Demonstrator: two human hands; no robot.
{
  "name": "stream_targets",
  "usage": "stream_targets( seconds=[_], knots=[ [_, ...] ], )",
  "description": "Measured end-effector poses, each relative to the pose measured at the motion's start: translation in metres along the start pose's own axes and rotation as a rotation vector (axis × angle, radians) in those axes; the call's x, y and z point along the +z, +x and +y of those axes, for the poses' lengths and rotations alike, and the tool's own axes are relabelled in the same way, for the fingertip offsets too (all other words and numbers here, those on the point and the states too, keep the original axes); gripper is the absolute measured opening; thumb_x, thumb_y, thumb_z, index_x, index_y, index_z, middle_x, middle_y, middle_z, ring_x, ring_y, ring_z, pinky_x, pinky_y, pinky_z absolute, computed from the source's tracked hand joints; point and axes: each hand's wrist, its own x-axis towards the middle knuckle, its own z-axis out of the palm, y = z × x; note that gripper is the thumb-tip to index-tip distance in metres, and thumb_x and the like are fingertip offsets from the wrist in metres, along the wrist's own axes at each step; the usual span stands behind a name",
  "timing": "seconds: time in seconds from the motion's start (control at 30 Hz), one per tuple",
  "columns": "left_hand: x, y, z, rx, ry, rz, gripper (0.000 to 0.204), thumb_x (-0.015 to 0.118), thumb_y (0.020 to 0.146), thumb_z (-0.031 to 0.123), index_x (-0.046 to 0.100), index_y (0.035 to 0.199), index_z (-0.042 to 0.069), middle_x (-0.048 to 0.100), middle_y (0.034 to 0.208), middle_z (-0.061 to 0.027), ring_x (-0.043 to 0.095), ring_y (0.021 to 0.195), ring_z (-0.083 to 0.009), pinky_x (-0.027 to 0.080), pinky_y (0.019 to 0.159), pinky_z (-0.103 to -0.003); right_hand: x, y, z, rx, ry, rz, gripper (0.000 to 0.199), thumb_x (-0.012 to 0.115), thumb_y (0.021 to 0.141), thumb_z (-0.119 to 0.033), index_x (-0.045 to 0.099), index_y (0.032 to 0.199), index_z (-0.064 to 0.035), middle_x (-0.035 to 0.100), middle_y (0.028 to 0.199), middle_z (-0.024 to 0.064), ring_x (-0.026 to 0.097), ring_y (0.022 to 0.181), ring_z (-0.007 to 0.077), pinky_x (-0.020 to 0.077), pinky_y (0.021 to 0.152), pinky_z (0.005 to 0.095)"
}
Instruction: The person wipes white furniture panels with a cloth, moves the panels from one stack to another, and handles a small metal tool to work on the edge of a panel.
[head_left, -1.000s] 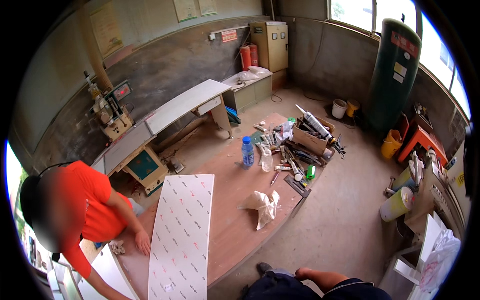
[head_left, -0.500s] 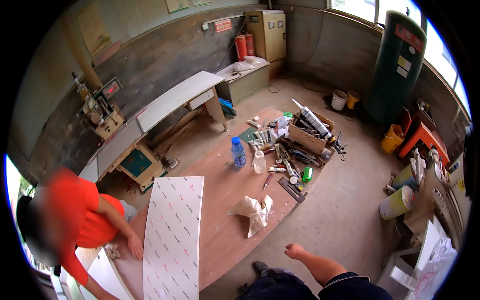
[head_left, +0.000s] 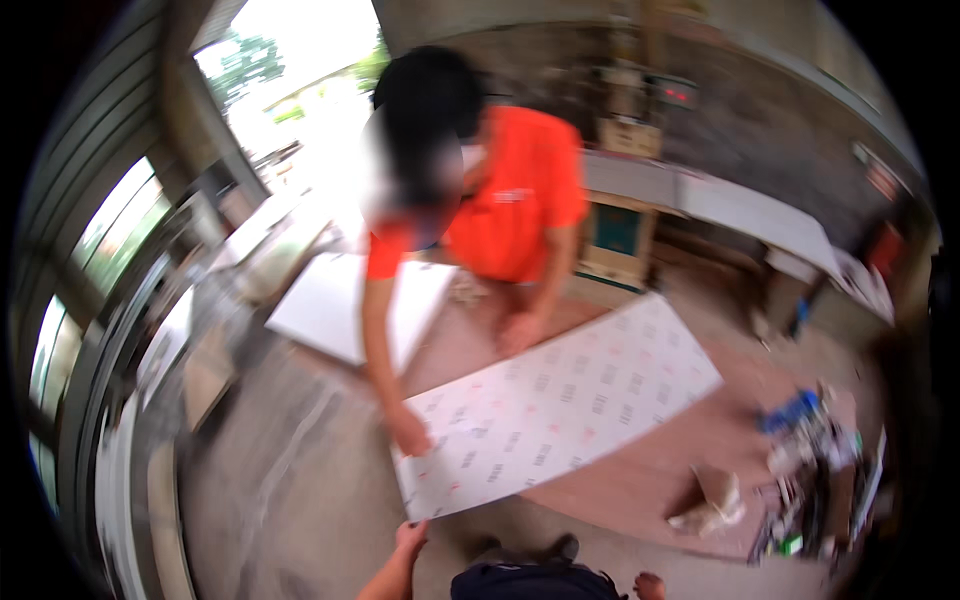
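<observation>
A white panel with rows of small printed marks lies aslant across the brown tabletop. At its near left corner, my left hand is closed on the edge, with the thumb side uppermost. My right hand hangs low at the bottom of the view, apart from the panel; its fingers are blurred. Across the panel stands a person in an orange shirt. One of that person's hands rests on the panel's left end, and the other is by its far edge.
A plain white board lies beyond the panel's left end. On the table's right are a crumpled cloth and a cluttered pile of tubes and tools. A long workbench runs along the back wall. Panels lean at the left.
My view has swung to the left. My left hand has come into view at the panel's corner, my right hand sits lower, and the other person now has a hand on the panel.
</observation>
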Motion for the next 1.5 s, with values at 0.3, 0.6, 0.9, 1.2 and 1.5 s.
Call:
stream_targets(
  seconds=[0.3,0.6,0.9,1.2,1.5],
  knots=[
    [-0.028,-0.048,0.016,0.096,0.22,0.036,0.067,0.063,0.074,0.068,0.072,0.102,0.007,0.069,0.106,-0.0165,0.065,0.104,-0.0317,0.05,0.088,-0.041,-0.04,0.042,-0.035,0.718,1.007,0.052,0.019,0.05,0.09,-0.024,0.06,0.081,-0.0103,0.061,0.068,0.007,0.054,0.055,0.0172,0.0423,0.048,0.0358],
    [-0.033,-0.03,0.048,0.201,0.368,-0.224,0.062,0.054,0.085,0.063,0.072,0.104,0.007,0.069,0.108,-0.0161,0.066,0.104,-0.0332,0.052,0.086,-0.045,-0.111,0.147,-0.145,0.296,0.51,-0.144,0.039,0.05,0.089,-0.037,0.065,0.109,-0.008,0.067,0.1,0.0167,0.062,0.09,0.0323,0.0487,0.078,0.0447],
    [-0.062,0.012,-0.099,0.327,0.317,-0.335,0.04,0.058,0.079,0.039,0.071,0.101,0.007,0.07,0.1,-0.0171,0.066,0.099,-0.0342,0.052,0.085,-0.045,-0.182,0.269,-0.353,-0.082,0.394,-0.212,0.041,0.05,0.089,-0.039,0.064,0.114,-0.009,0.067,0.105,0.0172,0.062,0.095,0.0328,0.0481,0.082,0.0447],
    [-0.185,-0.079,0.001,0.707,-0.192,-0.423,0.034,0.065,0.08,0.034,0.068,0.096,0.003,0.068,0.086,-0.0133,0.065,0.083,-0.0287,0.051,0.075,-0.035,-0.196,0.263,-0.402,-0.164,0.382,-0.21,0.044,0.05,0.089,-0.04,0.063,0.118,-0.0101,0.066,0.11,0.0178,0.062,0.1,0.0332,0.0475,0.086,0.0447],
    [-0.267,-0.305,0.193,1.921,-0.9,-1.79,0.026,0.063,0.092,0.023,0.066,0.096,-0.003,0.066,0.094,-0.0204,0.061,0.089,-0.04,0.049,0.08,-0.044,-0.164,0.168,-0.321,0.089,0.357,-0.139,0.047,0.05,0.089,-0.042,0.062,0.123,-0.0111,0.065,0.115,0.0183,0.062,0.105,0.0337,0.047,0.09,0.0446]
  ],
)
